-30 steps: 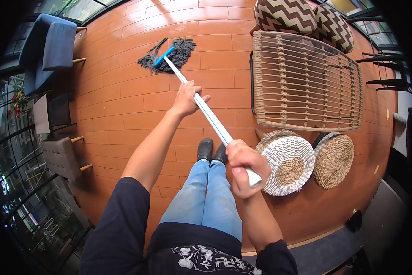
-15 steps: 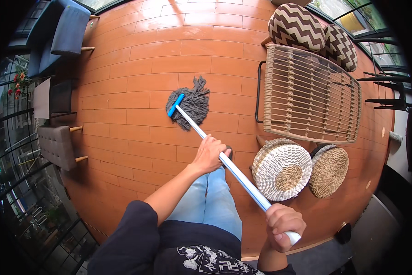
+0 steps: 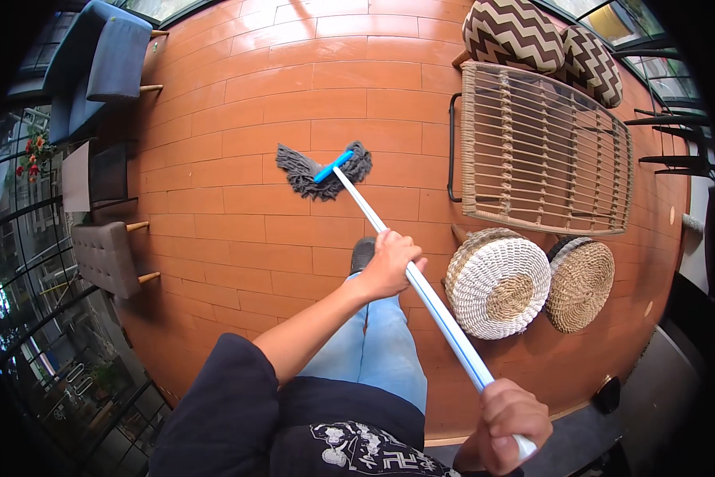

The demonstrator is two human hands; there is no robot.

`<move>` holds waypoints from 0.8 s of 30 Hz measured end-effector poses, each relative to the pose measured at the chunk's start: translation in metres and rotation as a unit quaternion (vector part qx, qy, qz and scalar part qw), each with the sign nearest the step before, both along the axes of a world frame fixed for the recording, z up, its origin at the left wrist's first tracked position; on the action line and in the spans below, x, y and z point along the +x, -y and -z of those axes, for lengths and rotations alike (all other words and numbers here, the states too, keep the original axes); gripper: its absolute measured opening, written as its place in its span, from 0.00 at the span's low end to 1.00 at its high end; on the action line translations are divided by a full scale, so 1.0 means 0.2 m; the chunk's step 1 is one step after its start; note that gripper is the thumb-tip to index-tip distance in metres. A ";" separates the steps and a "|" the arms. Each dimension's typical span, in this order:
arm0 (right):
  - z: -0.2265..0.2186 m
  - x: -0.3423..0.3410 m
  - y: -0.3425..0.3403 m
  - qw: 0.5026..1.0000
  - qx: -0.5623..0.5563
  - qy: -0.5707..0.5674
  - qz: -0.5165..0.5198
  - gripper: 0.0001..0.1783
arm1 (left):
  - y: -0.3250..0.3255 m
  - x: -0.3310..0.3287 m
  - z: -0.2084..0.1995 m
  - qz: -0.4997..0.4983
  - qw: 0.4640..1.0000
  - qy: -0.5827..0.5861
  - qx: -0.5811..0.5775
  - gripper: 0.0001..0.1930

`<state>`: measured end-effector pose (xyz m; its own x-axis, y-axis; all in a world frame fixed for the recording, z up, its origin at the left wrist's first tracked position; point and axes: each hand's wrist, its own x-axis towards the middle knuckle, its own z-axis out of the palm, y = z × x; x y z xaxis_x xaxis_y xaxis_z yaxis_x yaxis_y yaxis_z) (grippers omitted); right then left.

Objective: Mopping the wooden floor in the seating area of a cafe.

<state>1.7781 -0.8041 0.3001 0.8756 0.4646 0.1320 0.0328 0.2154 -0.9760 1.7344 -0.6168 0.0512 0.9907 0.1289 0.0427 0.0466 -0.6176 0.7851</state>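
Observation:
A mop with a white and blue pole (image 3: 450,327) runs slantwise from the lower right up to its head on the floor. Partway down the pole, my left hand (image 3: 391,265) is wrapped round it. My right hand (image 3: 510,425) grips the pole close to its white top end, which pokes out below the fist. The grey string mop head (image 3: 303,175) lies on the orange-brown tiles, its strands spread to both sides of a bright blue crossbar (image 3: 333,166).
To the right stand a woven rattan table (image 3: 544,147), a white and tan woven stool (image 3: 498,285), a tan woven stool (image 3: 581,285) and zigzag-patterned seats (image 3: 512,36). Along the left are a blue armchair (image 3: 119,60) and a grey tufted seat (image 3: 103,258). My shoe (image 3: 363,253) is behind the mop head.
The mop's blue crossbar has moved right and slightly away, turning flatter, and the strands have swung out to the left. Both hands have shifted right; my right hand is also lower.

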 end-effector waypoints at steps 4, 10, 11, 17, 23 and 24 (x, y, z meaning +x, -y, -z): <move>-0.21 0.05 0.09 0.999 0.002 0.033 -0.009 0.05 | 0.18 0.17 -0.14 0.156 0.984 -0.027 -0.080 0.13; 0.18 -0.05 -0.02 0.981 0.075 0.084 0.155 0.05 | 0.01 0.31 0.08 0.040 0.999 0.016 0.015 0.04; 0.27 -0.05 -0.06 0.983 0.069 0.080 0.149 0.05 | -0.05 0.34 0.16 0.020 0.999 0.035 0.020 0.06; 0.41 -0.03 -0.06 0.986 0.008 0.066 0.153 0.05 | -0.15 0.52 0.26 0.109 0.993 0.001 0.044 0.09; -0.14 -0.04 0.14 0.983 -0.029 0.045 0.173 0.05 | 0.27 0.36 -0.08 0.205 0.976 -0.061 -0.033 0.03; -0.21 -0.05 0.18 0.981 -0.029 0.056 0.185 0.05 | 0.36 0.36 -0.11 0.236 0.967 -0.064 -0.075 0.02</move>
<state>1.7676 -0.8392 0.3414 0.9674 0.1273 0.2191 0.2055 0.1120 -0.9722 1.8062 -0.6894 0.0730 0.9364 -0.3441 -0.0685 -0.1097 -0.4726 0.8744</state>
